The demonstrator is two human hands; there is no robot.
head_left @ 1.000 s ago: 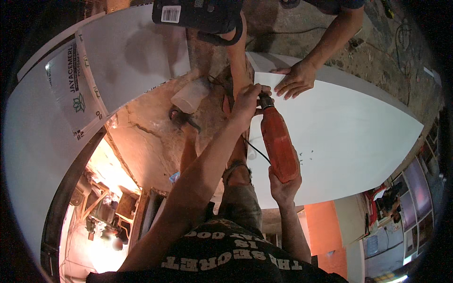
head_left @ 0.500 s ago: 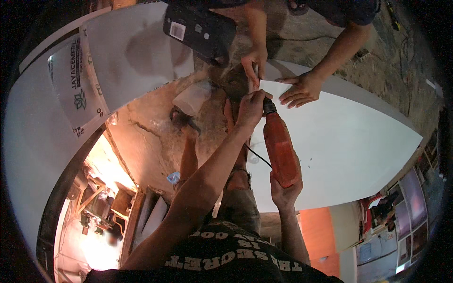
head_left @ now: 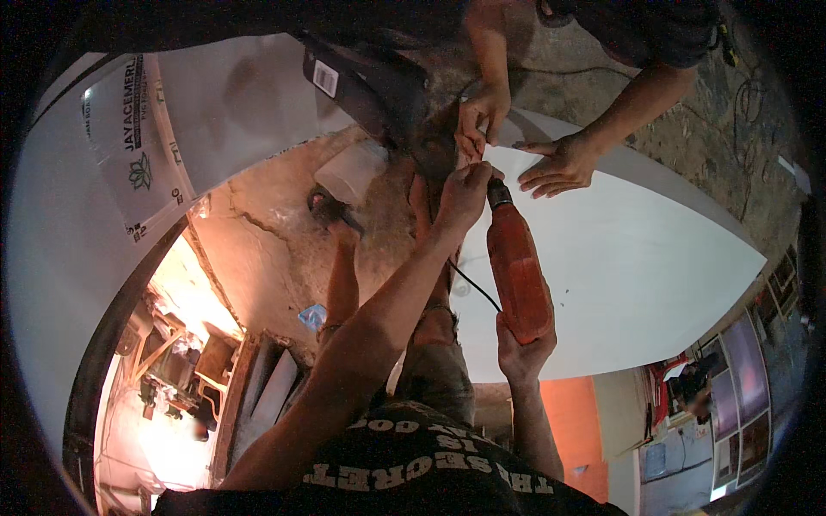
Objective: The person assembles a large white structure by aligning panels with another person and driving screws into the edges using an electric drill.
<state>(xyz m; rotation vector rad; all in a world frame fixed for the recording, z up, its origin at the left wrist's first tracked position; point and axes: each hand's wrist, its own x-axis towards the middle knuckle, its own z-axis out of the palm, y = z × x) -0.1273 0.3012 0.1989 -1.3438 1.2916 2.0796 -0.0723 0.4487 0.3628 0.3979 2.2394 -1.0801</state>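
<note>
My right hand (head_left: 525, 351) grips the rear handle of a red power drill (head_left: 520, 271), a black cord trailing from its left side. The drill's dark chuck (head_left: 499, 193) points away from me, toward the far-left corner of a large white board (head_left: 602, 275). My left hand (head_left: 465, 199) is closed beside the chuck, fingertips pinched at the board's edge; whatever they hold is hidden. Just beyond, a co-worker's hand (head_left: 483, 120) pinches at the same corner. That person's other hand (head_left: 559, 165) lies with fingers spread on the board.
A white bucket-like object (head_left: 351, 170) stands on the cracked floor (head_left: 258, 249) near my left foot. Large pale panels (head_left: 249, 103) rise at the left. A dark object with a white label (head_left: 361, 86) sits at the far side. Crumpled blue plastic (head_left: 313, 316) lies left of my leg.
The drill and my hands have shifted slightly right. The co-worker's pinching hand has moved right and bent closer to the corner, and their dark clothing covers more of the far side.
</note>
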